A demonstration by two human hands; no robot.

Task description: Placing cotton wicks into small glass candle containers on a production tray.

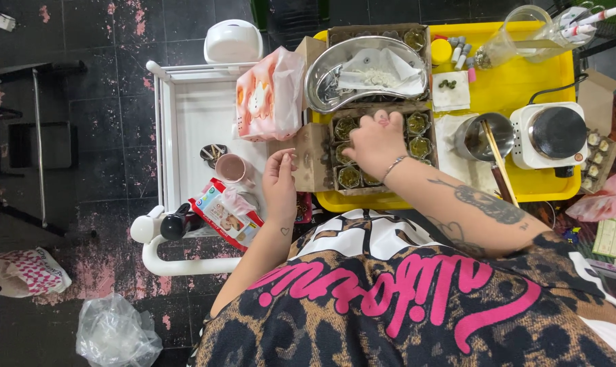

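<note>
Head view looks down on a cardboard box (pixel 321 160) of small glass jars (pixel 349 177) standing on a yellow tray (pixel 512 85): the right hand (pixel 376 143) lies over the jars with its fingers curled down into the box, though whether it pinches a jar I cannot tell. Just left of the box, the left hand (pixel 279 180) rests against the cardboard flap, fingers loosely bent and holding nothing visible. Beyond the box sits a metal kidney dish (pixel 328 78), to its right a steel cup (pixel 474 136) with chopsticks (pixel 498 160) and a small white hotplate (pixel 549 134).
</note>
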